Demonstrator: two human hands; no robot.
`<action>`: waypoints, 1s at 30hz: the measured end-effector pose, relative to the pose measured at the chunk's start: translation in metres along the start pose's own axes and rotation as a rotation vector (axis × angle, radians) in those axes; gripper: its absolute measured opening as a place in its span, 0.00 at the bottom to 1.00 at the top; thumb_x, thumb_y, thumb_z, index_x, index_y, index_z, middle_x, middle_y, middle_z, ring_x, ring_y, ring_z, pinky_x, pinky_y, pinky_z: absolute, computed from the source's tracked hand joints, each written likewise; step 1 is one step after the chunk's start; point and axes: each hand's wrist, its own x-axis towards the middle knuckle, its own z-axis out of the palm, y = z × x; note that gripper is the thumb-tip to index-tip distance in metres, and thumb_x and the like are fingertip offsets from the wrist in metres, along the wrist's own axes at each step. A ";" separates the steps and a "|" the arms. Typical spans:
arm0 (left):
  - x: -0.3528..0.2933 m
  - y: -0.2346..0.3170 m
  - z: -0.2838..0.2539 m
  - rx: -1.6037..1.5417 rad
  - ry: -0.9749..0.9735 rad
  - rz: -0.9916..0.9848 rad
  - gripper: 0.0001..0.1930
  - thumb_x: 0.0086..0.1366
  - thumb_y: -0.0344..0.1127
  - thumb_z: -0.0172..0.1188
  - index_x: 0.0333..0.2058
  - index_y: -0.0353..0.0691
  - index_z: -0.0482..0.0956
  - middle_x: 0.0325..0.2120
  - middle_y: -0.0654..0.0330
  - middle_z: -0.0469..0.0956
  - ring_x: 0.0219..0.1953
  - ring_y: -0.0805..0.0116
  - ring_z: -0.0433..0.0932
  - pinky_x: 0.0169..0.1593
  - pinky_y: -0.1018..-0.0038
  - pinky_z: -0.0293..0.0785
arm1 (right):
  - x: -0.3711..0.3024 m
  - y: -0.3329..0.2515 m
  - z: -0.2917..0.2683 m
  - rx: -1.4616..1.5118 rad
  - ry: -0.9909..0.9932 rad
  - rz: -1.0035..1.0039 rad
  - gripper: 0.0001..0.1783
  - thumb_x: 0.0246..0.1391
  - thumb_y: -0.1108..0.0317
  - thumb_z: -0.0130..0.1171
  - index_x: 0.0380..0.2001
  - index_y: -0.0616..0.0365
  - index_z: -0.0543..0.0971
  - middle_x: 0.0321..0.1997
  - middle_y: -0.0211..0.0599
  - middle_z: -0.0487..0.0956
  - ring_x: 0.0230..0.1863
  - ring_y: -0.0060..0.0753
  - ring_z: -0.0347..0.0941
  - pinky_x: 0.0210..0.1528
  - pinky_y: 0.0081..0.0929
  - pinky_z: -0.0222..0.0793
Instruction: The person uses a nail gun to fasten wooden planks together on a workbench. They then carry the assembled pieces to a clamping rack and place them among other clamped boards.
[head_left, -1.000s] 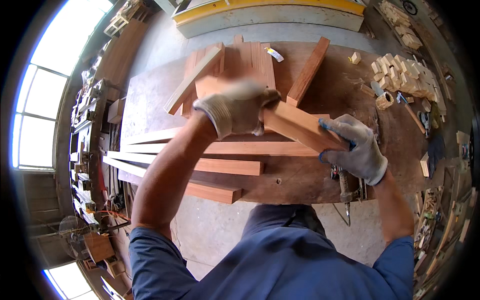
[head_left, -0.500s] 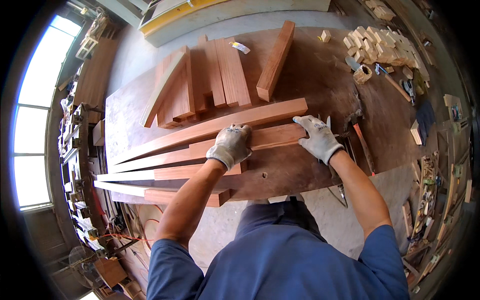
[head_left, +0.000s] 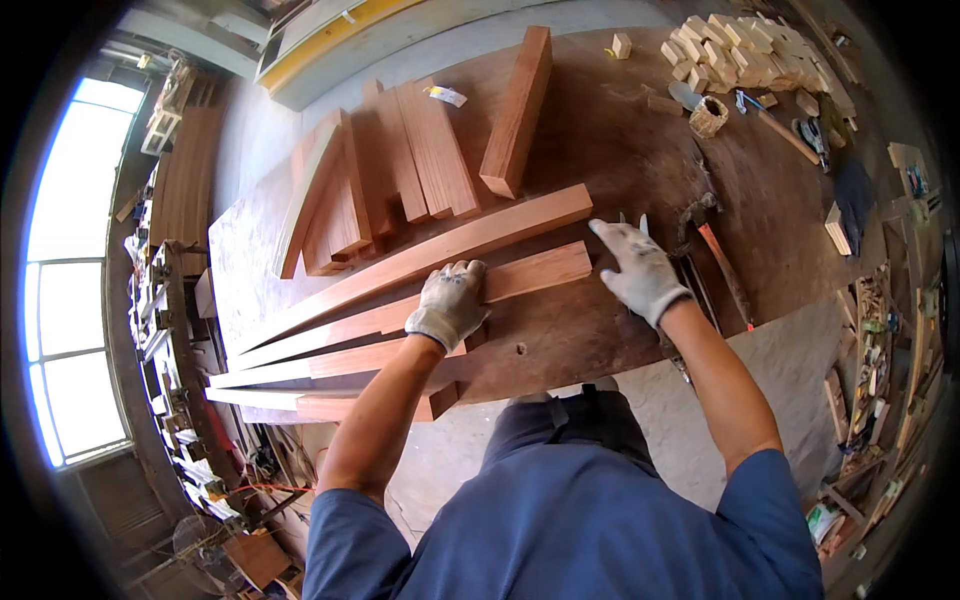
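My left hand (head_left: 450, 303), in a pale work glove, has its fingers curled over a reddish wooden bar (head_left: 540, 272) lying on the brown tabletop. My gloved right hand (head_left: 637, 268) is open, thumb and fingers apart, just off the bar's right end and touching no wood. Beyond the held bar lies a longer reddish beam (head_left: 500, 225). On the near side are two more long pieces, a middle one (head_left: 360, 357) and one along the table's front edge (head_left: 350, 405); my left forearm partly covers both. Their left ends look pale in the window light.
Several reddish boards (head_left: 435, 150) lie at the far side, beside a thick timber block (head_left: 518, 110). Small pale wood blocks (head_left: 740, 50) are heaped at the far right. A red-handled hammer (head_left: 722, 270), a hollow round roll (head_left: 709, 117) and a wooden-handled tool (head_left: 785, 135) lie rightward.
My right hand has come off the bar's right end and opened beside it. My left hand stays on the bar. The whole view has shifted slightly.
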 end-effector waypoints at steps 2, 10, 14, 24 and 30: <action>-0.001 0.005 0.001 -0.016 0.028 0.012 0.40 0.50 0.44 0.79 0.61 0.39 0.71 0.54 0.46 0.77 0.58 0.45 0.74 0.62 0.55 0.71 | -0.022 0.013 -0.020 -0.062 0.028 0.104 0.33 0.52 0.69 0.66 0.63 0.56 0.71 0.55 0.51 0.80 0.58 0.57 0.75 0.64 0.46 0.70; 0.038 0.088 -0.016 -0.081 0.095 0.148 0.48 0.52 0.45 0.79 0.68 0.36 0.64 0.60 0.44 0.73 0.63 0.44 0.70 0.68 0.56 0.66 | -0.103 0.043 -0.016 -0.240 -0.203 0.662 0.52 0.51 0.47 0.72 0.72 0.62 0.62 0.57 0.53 0.79 0.59 0.54 0.76 0.63 0.45 0.70; 0.067 0.108 0.005 -0.117 0.115 0.172 0.39 0.52 0.40 0.76 0.62 0.39 0.70 0.54 0.46 0.77 0.58 0.45 0.74 0.63 0.55 0.70 | -0.106 0.042 0.008 -0.209 -0.250 0.684 0.60 0.48 0.48 0.74 0.75 0.65 0.54 0.55 0.55 0.80 0.55 0.54 0.79 0.59 0.44 0.74; 0.076 0.110 0.021 -0.119 0.158 0.210 0.29 0.53 0.34 0.74 0.54 0.38 0.76 0.47 0.48 0.81 0.52 0.46 0.78 0.58 0.57 0.76 | -0.112 0.056 -0.013 0.094 -0.086 0.612 0.45 0.50 0.62 0.67 0.70 0.62 0.64 0.54 0.60 0.81 0.54 0.58 0.79 0.58 0.46 0.75; 0.075 0.112 0.020 -0.130 0.179 0.210 0.29 0.52 0.33 0.74 0.53 0.38 0.76 0.47 0.48 0.81 0.51 0.46 0.79 0.57 0.57 0.76 | -0.081 0.049 -0.100 0.410 -0.127 0.477 0.27 0.49 0.67 0.69 0.55 0.59 0.79 0.44 0.54 0.85 0.46 0.48 0.85 0.51 0.41 0.79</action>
